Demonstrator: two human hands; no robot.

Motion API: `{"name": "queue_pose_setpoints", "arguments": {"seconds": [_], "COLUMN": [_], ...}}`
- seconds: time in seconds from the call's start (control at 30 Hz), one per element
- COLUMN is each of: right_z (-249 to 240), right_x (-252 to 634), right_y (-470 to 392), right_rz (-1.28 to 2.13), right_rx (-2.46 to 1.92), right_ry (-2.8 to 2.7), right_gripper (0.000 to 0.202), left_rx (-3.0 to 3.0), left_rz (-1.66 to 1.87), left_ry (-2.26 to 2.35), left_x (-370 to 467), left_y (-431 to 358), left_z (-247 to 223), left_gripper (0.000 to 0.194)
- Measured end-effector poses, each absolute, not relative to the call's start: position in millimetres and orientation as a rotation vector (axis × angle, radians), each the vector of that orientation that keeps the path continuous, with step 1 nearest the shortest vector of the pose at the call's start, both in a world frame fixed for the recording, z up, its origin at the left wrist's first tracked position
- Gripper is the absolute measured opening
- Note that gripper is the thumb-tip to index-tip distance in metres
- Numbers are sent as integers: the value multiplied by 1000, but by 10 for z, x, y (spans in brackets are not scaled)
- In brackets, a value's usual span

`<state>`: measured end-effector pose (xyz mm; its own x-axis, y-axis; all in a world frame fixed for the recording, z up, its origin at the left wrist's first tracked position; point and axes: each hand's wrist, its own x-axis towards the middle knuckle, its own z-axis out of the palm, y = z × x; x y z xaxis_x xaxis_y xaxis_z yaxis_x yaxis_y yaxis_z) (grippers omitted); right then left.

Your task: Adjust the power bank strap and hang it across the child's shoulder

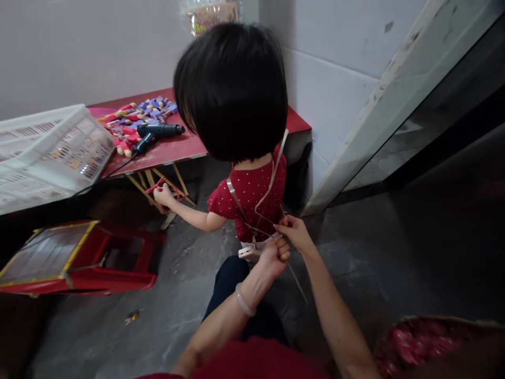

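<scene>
Strap (272, 173), pale and thin, loops down the back of a small person in a red dotted top (252, 197) standing just ahead of me, with a small pale device (249, 252) hanging at its lower end near the waist. Both my hands meet there. Left hand (275, 256): fingers curled shut, fist-like, gripping the strap just above the device. Right hand (295, 231): thumb and fingertips pinched together on the strap just beside the left; a loose tail of it trails down past my wrist.

The small person's own hand (163, 195) reaches left toward the legs under a low red table (173, 150) and holds something red; I cannot tell what. On the table: a dark glue gun (158, 132) with its cord running off the edge, a heap of small red and blue pieces (138, 118), and a white slatted crate (47, 152). A red stool (79, 258) lies tipped on the concrete floor. A basket of red bits (426, 342) sits at my lower right.

Risks, as I judge them: the person leans away from me, so a sudden step could jerk the strap from my pinch or tighten it across the shoulder. The glue gun cord hangs within that reaching hand's range; a tug could drag the gun off the table.

Writing: none legible. A packet on the wall above shows print too blurred to read.
</scene>
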<state>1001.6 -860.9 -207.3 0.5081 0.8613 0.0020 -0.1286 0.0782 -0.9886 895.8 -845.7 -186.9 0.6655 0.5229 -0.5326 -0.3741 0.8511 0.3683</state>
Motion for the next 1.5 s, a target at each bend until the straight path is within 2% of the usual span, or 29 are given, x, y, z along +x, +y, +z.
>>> {"name": "queue_pose_setpoints", "arguments": {"seconds": [0.17, 0.3, 0.53, 0.83, 0.93, 1.1, 1.23, 1.37, 1.5], "right_z": [-2269, -2283, -2339, -2415, -2291, -2064, -2093, -2213, -2164], "right_x": [10043, 10028, 10074, 10298, 10481, 10584, 10417, 10179, 10294], "right_y": [-8532, -8667, -8755, -8905, -8908, -8854, -8751, -8646, -8787], "right_rz": [835, 1040, 1248, 1368, 1413, 1292, 1284, 1188, 1063], "right_rx": [-1349, -1173, -835, -905, -986, -1033, -1010, -984, -1095], "right_ry": [-671, -655, -674, -963, -1168, -1266, -1201, -1148, -1152], "right_gripper": [27, 30, 37, 47, 41, 25, 52, 37, 42], "left_rx": [358, 486, 365, 146, 116, 95, 93, 122, 223], "left_rz": [612, 552, 359, 209, 221, 205, 206, 290, 325], "left_ry": [808, 818, 747, 634, 580, 521, 495, 460, 473], "left_x": [8937, 8920, 8946, 8880, 8820, 8742, 8681, 8581, 8501], "left_y": [-8602, -8602, -8567, -8529, -8551, -8492, -8424, -8399, -8385], "left_z": [-1992, -1976, -1863, -1860, -1852, -1833, -1838, -1850, -1856], "left_gripper": [36, 37, 21, 39, 38, 30, 32, 36, 28]}}
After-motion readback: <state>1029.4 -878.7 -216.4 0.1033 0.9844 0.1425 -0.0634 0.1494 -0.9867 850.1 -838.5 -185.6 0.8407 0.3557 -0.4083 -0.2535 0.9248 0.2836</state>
